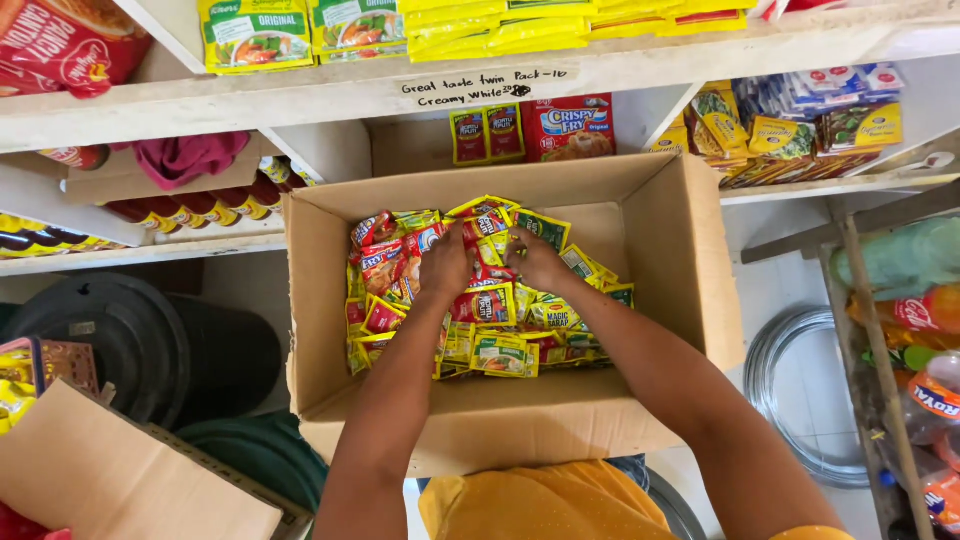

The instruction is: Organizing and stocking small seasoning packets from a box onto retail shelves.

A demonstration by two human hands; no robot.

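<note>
Open brown cardboard box (640, 260), flaps up, sits centre in front of the shelves, holding a loose heap of small yellow, red and green seasoning sachets (490, 320) piled toward its far-left side, lying flat and overlapping, near floor of box bare.

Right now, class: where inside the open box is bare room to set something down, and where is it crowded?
Bare floor of the cardboard box lies right of the sachet pile. Crowded: middle and left, where both hands, left and right, dig in.
</note>
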